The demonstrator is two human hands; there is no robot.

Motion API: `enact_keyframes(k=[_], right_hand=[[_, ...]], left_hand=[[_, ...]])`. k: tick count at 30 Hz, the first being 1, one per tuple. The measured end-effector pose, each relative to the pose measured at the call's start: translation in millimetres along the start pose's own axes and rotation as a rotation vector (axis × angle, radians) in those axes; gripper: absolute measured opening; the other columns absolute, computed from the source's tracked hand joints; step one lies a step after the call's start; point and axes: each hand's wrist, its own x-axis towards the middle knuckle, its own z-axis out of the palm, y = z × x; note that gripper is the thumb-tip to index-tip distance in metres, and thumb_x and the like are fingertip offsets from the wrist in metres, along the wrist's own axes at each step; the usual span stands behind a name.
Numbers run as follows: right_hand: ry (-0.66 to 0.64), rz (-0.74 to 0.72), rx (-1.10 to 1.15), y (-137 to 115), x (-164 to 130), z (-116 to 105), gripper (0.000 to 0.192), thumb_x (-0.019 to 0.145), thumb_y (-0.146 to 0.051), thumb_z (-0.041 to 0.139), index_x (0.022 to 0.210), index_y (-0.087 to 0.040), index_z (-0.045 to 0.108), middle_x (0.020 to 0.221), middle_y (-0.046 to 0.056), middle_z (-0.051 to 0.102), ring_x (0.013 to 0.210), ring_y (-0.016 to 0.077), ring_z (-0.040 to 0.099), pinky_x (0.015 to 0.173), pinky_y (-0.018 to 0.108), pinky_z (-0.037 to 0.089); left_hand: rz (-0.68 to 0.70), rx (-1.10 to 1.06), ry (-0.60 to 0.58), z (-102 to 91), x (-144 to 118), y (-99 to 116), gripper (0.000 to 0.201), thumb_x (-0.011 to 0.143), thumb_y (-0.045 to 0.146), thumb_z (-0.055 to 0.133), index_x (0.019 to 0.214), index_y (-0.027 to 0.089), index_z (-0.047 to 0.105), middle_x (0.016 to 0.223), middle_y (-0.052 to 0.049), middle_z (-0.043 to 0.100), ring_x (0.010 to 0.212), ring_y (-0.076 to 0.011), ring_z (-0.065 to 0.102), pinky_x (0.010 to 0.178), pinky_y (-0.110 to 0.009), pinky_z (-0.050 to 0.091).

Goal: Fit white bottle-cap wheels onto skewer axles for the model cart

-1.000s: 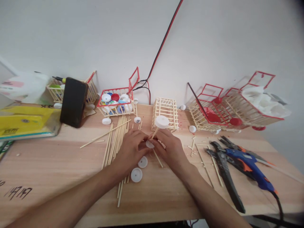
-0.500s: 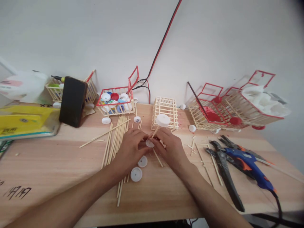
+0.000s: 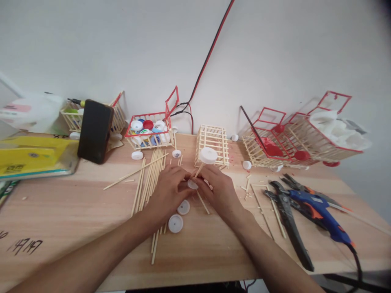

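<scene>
A thin stick [image 3: 198,170] carrying a white cap [image 3: 208,156] at its far end is gripped between the fingertips of the left hand [image 3: 168,191] and the right hand [image 3: 220,191], both closed on it above the middle of the surface [image 3: 61,211]. A second white cap [image 3: 192,184] is pinched at the stick's near end, where the fingertips meet. For a sound joint, the stick should be kept straight and centred in the near cap, with pressure applied along its axis so that it does not bend.

Two loose caps [image 3: 180,215] lie just beside the left hand, and a bundle of sticks [image 3: 149,179] lies to its left. Pliers [image 3: 288,215] and a blue glue gun [image 3: 320,211] lie well apart to the right. Stick-built baskets [image 3: 213,140] stand along the white wall [image 3: 122,49], down which a red and black cable [image 3: 210,57] runs.
</scene>
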Motion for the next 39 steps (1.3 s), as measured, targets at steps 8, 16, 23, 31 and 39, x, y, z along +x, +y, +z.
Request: enact_keyframes(k=[8, 16, 23, 31, 39], right_hand=[[-0.012, -0.002, -0.004, 0.9, 0.3, 0.4, 0.011, 0.089, -0.019, 0.051, 0.08, -0.02, 0.057, 0.084, 0.003, 0.057, 0.08, 0.0167, 0.052, 0.068, 0.026, 0.041], [0.008, -0.033, -0.004, 1.9, 0.1, 0.2, 0.012, 0.089, -0.019, 0.051, 0.078, -0.02, 0.057, 0.083, 0.004, 0.058, 0.08, 0.0167, 0.054, 0.068, 0.026, 0.042], [0.011, -0.038, 0.006, 1.8, 0.2, -0.5, 0.011, 0.088, -0.018, 0.051, 0.079, -0.02, 0.057, 0.086, 0.004, 0.059, 0.082, 0.0168, 0.054, 0.07, 0.027, 0.042], [0.019, -0.048, -0.003, 3.4, 0.9, -1.9, 0.01, 0.089, -0.018, 0.051, 0.081, -0.02, 0.057, 0.084, 0.003, 0.058, 0.081, 0.0162, 0.054, 0.069, 0.026, 0.041], [0.027, -0.036, -0.021, 1.5, 1.2, -3.2, 0.012, 0.089, -0.018, 0.052, 0.077, -0.019, 0.055, 0.081, 0.003, 0.058, 0.078, 0.0158, 0.054, 0.067, 0.025, 0.04]], left_hand=[[-0.03, 0.009, -0.025, -0.2, 1.7, 1.1, 0.016, 0.073, 0.019, 0.07, 0.084, 0.019, 0.059, 0.088, -0.001, 0.063, 0.091, -0.02, 0.053, 0.088, -0.037, 0.038], [-0.018, 0.009, -0.023, 0.3, -0.2, 0.4, 0.016, 0.074, 0.022, 0.07, 0.084, 0.019, 0.058, 0.088, -0.001, 0.062, 0.09, -0.0197, 0.053, 0.086, -0.036, 0.038], [-0.005, 0.005, -0.022, 0.6, 0.4, 0.3, 0.017, 0.073, 0.022, 0.071, 0.085, 0.019, 0.059, 0.089, -0.001, 0.062, 0.09, -0.0198, 0.053, 0.084, -0.035, 0.038], [-0.011, -0.016, -0.034, -1.1, -0.3, 1.1, 0.031, 0.072, 0.017, 0.071, 0.1, 0.022, 0.06, 0.096, 0.0, 0.064, 0.093, -0.0204, 0.051, 0.084, -0.035, 0.038], [-0.02, -0.022, -0.046, -1.4, 0.2, 2.7, 0.023, 0.071, 0.018, 0.072, 0.093, 0.02, 0.063, 0.089, -0.001, 0.064, 0.091, -0.0204, 0.05, 0.08, -0.032, 0.039]])
